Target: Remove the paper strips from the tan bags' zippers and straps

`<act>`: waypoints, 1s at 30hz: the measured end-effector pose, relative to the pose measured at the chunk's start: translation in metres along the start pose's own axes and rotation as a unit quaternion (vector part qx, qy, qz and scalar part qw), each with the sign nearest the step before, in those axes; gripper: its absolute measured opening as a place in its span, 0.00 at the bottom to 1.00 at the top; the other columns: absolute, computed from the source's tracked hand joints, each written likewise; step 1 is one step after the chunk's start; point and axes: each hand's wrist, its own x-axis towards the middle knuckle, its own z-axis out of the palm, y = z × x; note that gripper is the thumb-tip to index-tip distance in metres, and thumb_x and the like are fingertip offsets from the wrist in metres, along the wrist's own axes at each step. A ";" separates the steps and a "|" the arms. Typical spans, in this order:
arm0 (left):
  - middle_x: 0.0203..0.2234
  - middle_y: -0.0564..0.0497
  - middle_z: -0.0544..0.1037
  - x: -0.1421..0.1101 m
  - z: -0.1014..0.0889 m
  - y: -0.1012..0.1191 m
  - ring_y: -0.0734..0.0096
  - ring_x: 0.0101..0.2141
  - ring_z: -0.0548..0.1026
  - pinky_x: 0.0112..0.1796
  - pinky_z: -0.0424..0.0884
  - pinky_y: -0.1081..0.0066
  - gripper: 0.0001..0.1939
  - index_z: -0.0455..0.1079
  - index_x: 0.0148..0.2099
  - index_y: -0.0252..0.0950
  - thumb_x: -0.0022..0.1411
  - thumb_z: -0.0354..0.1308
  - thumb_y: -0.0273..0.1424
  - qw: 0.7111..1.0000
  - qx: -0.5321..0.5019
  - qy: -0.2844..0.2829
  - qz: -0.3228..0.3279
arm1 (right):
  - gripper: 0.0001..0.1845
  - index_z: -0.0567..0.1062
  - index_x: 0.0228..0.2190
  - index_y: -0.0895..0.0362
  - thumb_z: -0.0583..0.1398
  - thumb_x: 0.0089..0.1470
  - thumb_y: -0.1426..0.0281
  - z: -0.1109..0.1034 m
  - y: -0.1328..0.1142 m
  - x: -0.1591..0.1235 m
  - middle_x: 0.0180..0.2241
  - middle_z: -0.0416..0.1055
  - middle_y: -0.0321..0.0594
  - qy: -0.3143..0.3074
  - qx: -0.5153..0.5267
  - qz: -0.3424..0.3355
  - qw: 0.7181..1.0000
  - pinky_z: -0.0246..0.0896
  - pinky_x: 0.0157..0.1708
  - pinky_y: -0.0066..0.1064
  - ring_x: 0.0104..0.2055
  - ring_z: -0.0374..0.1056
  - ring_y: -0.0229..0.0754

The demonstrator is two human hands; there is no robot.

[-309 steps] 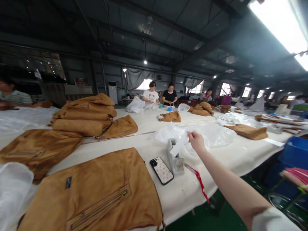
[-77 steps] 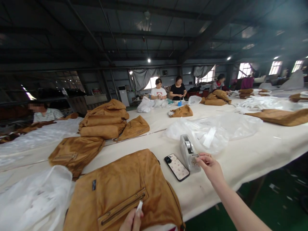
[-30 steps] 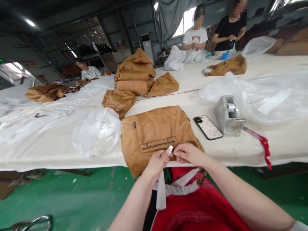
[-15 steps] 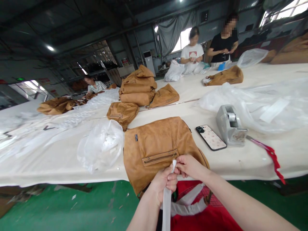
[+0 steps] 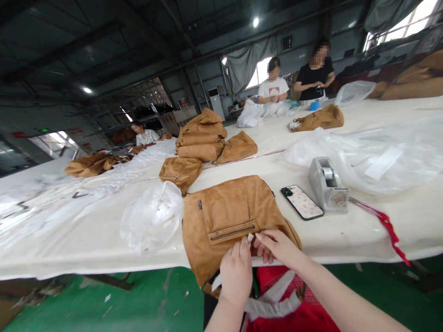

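A tan leather bag lies at the table's front edge, its zipped pocket facing up. My left hand is closed over the lower front of the bag, its fingertips on a white strip at the zipper-pull end. More white strip pokes out left of that hand. My right hand is just to the right, thumb and forefinger pinched close to the strip; whether anything small is between them is hidden. The bag's handle, wrapped in white, hangs over the edge towards my red clothing.
Right of the bag lie a phone, a grey tape dispenser and red-handled scissors. Clear plastic spreads behind them. A plastic bag sits left. More tan bags are piled behind. Several people work farther off.
My right hand has left the tape dispenser and joined my left at the zipper pull. In the last half second my left hand has turned knuckles up, and the long hanging strip has moved left.
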 end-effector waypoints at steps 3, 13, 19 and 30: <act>0.31 0.47 0.75 -0.004 0.004 -0.003 0.64 0.32 0.74 0.32 0.69 0.67 0.20 0.66 0.54 0.33 0.59 0.52 0.20 0.988 0.131 0.020 0.077 | 0.35 0.71 0.24 0.61 0.47 0.52 0.42 0.005 -0.007 -0.003 0.17 0.70 0.40 -0.018 0.008 0.034 0.999 0.56 0.13 0.22 0.14 0.65 0.34; 0.33 0.46 0.76 -0.006 0.002 0.000 0.62 0.35 0.75 0.36 0.68 0.65 0.14 0.66 0.49 0.34 0.63 0.46 0.23 1.000 0.015 -0.006 0.008 | 0.25 0.65 0.22 0.57 0.59 0.44 0.47 0.021 0.006 -0.003 0.15 0.66 0.30 0.008 0.058 -0.007 0.998 0.51 0.14 0.22 0.14 0.58 0.30; 0.24 0.51 0.71 0.008 -0.001 0.000 0.70 0.27 0.69 0.31 0.60 0.71 0.10 0.64 0.31 0.36 0.65 0.47 0.31 0.913 -0.344 -0.048 -0.213 | 0.24 0.65 0.23 0.57 0.57 0.49 0.47 0.026 0.023 0.000 0.16 0.65 0.30 0.020 0.037 -0.048 0.998 0.52 0.16 0.23 0.15 0.59 0.31; 0.11 0.63 0.48 0.010 -0.012 -0.003 0.83 0.12 0.43 0.16 0.41 0.80 0.13 0.60 0.25 0.35 0.61 0.50 0.34 0.456 -0.727 -0.377 -0.350 | 0.29 0.64 0.18 0.56 0.56 0.49 0.43 0.025 0.023 0.003 0.13 0.63 0.33 0.078 -0.045 -0.066 0.994 0.52 0.17 0.26 0.16 0.59 0.35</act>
